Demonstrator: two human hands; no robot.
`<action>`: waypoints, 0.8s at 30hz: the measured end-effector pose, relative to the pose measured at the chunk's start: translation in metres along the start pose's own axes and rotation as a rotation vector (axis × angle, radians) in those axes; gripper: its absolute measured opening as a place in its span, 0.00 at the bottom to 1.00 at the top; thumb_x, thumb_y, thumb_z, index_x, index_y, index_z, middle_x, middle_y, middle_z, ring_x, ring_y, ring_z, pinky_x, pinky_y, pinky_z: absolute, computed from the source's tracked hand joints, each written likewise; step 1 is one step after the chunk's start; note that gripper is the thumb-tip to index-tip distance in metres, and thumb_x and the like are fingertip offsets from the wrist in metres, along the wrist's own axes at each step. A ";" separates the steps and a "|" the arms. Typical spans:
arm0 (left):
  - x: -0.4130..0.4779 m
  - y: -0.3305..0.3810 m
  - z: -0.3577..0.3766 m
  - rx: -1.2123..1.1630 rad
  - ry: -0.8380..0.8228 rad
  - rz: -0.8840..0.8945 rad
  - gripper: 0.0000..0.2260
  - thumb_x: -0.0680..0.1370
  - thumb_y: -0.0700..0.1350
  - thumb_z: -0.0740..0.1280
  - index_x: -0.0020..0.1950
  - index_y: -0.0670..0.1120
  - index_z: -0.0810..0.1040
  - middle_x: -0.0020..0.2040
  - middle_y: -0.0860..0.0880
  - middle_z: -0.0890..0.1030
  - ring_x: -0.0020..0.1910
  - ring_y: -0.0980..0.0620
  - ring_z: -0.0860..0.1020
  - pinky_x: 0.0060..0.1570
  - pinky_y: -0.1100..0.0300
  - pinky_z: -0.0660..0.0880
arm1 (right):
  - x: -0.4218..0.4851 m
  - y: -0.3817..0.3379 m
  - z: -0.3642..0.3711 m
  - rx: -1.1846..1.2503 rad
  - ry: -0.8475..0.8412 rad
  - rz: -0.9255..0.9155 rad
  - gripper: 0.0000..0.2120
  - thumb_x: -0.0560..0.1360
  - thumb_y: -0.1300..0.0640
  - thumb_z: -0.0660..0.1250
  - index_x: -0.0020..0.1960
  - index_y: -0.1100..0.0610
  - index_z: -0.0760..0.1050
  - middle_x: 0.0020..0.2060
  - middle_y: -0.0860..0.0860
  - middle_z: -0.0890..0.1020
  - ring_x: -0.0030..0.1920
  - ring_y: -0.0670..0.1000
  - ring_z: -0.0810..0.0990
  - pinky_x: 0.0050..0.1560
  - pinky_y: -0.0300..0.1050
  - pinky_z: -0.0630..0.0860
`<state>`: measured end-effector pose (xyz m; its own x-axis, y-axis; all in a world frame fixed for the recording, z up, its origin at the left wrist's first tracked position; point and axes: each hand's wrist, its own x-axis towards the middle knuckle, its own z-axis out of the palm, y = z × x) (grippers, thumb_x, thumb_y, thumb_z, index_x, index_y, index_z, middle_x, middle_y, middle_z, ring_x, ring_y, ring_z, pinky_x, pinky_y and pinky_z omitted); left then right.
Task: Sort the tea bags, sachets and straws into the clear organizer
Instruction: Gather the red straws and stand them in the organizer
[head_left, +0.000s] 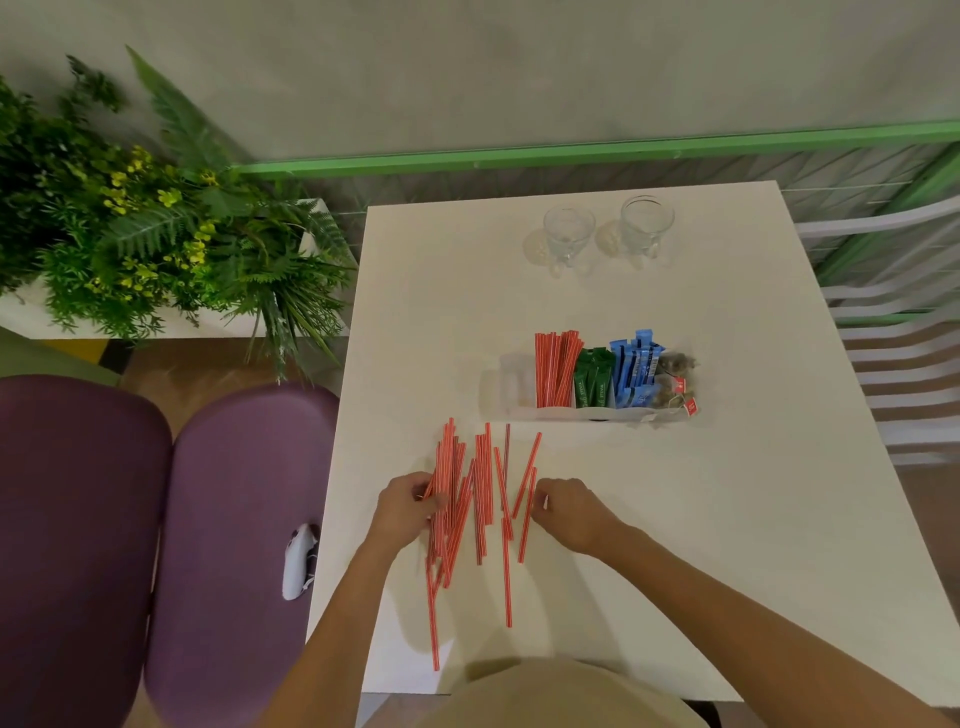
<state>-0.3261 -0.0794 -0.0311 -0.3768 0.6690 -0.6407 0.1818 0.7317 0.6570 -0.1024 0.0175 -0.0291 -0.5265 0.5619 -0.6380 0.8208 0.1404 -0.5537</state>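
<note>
We see a white table (727, 519). On its near half lies a loose fan of red straws (483, 499), their long axes running from the near edge towards the far one, with the ends splaying slightly left and right. Beyond the fan and apart from it, the organizer (511, 384) sits crosswise. From left to right it holds sorted straws (556, 369), green sachets (594, 376), blue sachets (636, 364) and tea bags (675, 374).

The left hand (402, 506) grips the fan's left bunch at about mid-length, fingers curled round it and thumb on top. The right hand (569, 512) rests at the fan's right edge with its fingers curled and their tips against the outermost straws. We cannot tell whether it pinches one.

Two glasses (569, 231) stand near the far edge.
</note>
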 end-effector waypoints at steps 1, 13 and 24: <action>-0.001 0.001 0.001 0.005 -0.033 0.016 0.06 0.78 0.40 0.68 0.51 0.49 0.80 0.46 0.49 0.83 0.47 0.48 0.82 0.47 0.55 0.81 | 0.002 -0.002 -0.002 0.062 0.007 0.003 0.08 0.80 0.54 0.62 0.49 0.57 0.76 0.49 0.51 0.82 0.45 0.50 0.81 0.49 0.44 0.79; -0.027 0.012 0.024 0.147 -0.264 -0.008 0.23 0.81 0.50 0.63 0.75 0.47 0.65 0.72 0.52 0.70 0.70 0.49 0.69 0.70 0.48 0.67 | 0.010 -0.016 -0.021 0.557 -0.034 0.172 0.09 0.80 0.56 0.62 0.51 0.61 0.77 0.37 0.56 0.83 0.34 0.52 0.83 0.40 0.46 0.80; -0.052 0.041 0.044 0.251 -0.459 0.181 0.13 0.82 0.48 0.61 0.66 0.51 0.74 0.58 0.54 0.79 0.56 0.54 0.78 0.61 0.54 0.76 | 0.004 0.009 -0.039 1.097 -0.126 0.370 0.22 0.80 0.44 0.58 0.55 0.63 0.76 0.42 0.61 0.83 0.41 0.57 0.83 0.40 0.47 0.77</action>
<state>-0.2594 -0.0781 0.0118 0.1047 0.7342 -0.6708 0.4385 0.5713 0.6937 -0.0885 0.0530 -0.0160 -0.3634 0.3273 -0.8722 0.3288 -0.8310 -0.4488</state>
